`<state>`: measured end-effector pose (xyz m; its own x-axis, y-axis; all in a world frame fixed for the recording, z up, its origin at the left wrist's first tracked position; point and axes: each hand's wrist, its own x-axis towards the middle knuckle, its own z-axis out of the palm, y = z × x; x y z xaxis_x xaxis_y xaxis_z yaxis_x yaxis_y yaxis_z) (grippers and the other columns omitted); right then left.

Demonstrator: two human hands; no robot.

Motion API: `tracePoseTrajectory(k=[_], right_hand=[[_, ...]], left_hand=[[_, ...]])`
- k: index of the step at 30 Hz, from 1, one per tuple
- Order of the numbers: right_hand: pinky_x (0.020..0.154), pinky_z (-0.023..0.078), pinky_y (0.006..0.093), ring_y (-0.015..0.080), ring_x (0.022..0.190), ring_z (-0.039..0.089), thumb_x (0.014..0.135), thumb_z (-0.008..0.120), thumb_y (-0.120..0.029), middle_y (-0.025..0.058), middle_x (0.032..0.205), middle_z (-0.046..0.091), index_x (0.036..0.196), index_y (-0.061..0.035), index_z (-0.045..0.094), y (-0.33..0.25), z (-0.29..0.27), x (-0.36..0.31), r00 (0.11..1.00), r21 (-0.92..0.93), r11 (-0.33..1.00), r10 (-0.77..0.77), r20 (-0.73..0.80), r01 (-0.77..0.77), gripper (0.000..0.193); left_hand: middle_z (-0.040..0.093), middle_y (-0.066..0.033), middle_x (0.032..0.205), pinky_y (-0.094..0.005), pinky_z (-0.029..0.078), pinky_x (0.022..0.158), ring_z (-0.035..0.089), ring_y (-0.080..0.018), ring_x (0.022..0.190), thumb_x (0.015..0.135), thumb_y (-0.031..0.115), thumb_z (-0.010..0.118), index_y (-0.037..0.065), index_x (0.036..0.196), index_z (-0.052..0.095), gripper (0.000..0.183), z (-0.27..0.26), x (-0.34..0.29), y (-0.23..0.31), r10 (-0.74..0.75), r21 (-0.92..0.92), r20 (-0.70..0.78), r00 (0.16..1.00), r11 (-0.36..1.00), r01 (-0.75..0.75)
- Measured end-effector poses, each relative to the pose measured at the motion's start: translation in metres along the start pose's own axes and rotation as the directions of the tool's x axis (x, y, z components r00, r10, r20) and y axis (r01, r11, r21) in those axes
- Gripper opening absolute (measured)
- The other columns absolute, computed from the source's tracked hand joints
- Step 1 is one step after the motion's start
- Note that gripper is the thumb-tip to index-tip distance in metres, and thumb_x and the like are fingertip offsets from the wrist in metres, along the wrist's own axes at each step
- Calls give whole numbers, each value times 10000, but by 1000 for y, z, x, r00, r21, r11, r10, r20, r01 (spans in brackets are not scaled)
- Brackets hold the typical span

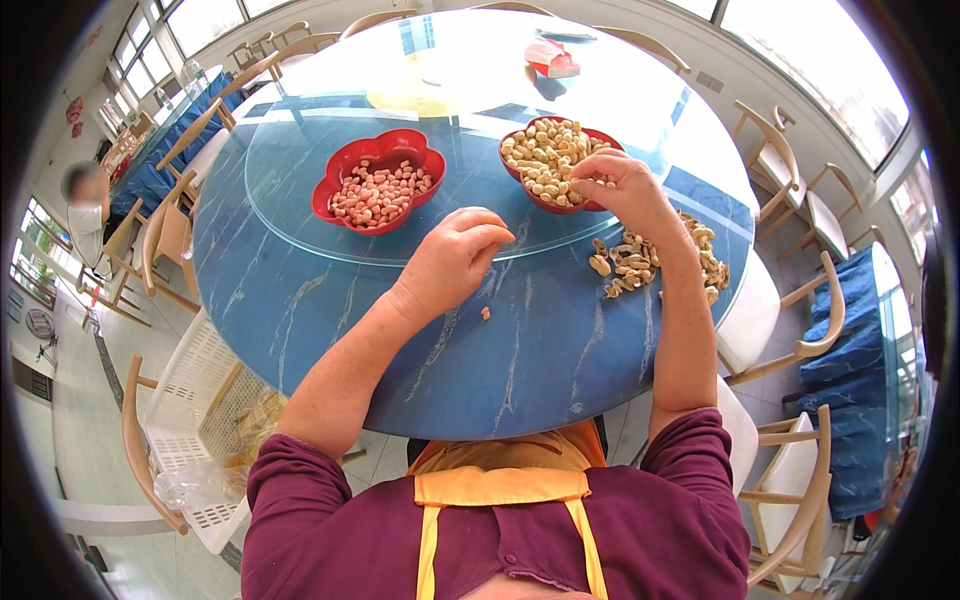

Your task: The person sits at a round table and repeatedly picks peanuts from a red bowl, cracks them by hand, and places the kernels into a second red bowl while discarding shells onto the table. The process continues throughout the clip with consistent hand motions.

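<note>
My right hand reaches over the rim of a red bowl heaped with unshelled peanuts. Its fingertips pinch at a peanut on the heap's near right side. Over the table's middle, my left hand is closed, thumb against curled fingers; whatever it holds is hidden. To its upper left stands a red flower-shaped bowl with shelled pink peanut kernels. Empty peanut shells lie in a pile under and beside my right forearm. A single kernel rests on the table below my left hand.
Both bowls stand on a round glass turntable on a blue marbled table. A red and white packet lies at the far side. A white perforated crate with plastic bags sits at lower left. Wooden chairs surround the table; another person is far left.
</note>
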<state>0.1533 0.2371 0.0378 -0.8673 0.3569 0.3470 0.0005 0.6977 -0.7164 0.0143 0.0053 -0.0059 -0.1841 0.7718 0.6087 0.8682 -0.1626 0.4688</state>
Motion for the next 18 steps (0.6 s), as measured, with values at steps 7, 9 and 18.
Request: tracePoseTrajectory(k=[7, 9, 18], right_hand=[[775, 526, 240, 106, 904, 655, 931, 662, -129, 32, 953, 703, 1064, -21, 707, -39, 30, -5, 990, 452, 888, 28, 136, -87, 177], [781, 520, 232, 102, 916, 658, 937, 650, -116, 31, 953, 703, 1072, -22, 705, -44, 35, -7, 980, 434, 896, 11, 200, -99, 173], [784, 508, 216, 65, 884, 615, 931, 648, -85, -1, 971, 688, 1117, -31, 700, -50, 42, -10, 969, 435, 895, -11, 247, -101, 200]], left_hand=[[673, -30, 996, -241, 498, 732, 618, -91, 923, 997, 221, 592, 30, 1156, 664, 258, -9, 4, 8, -416, -653, 248, 875, 595, 469], [677, -28, 974, -232, 487, 705, 617, -86, 876, 994, 237, 600, 26, 1159, 657, 274, -15, 6, 9, -433, -678, 280, 857, 543, 496], [665, 3, 894, -192, 453, 650, 584, -49, 787, 957, 249, 660, 24, 1065, 678, 250, -17, 4, 6, -447, -663, 176, 877, 605, 441]])
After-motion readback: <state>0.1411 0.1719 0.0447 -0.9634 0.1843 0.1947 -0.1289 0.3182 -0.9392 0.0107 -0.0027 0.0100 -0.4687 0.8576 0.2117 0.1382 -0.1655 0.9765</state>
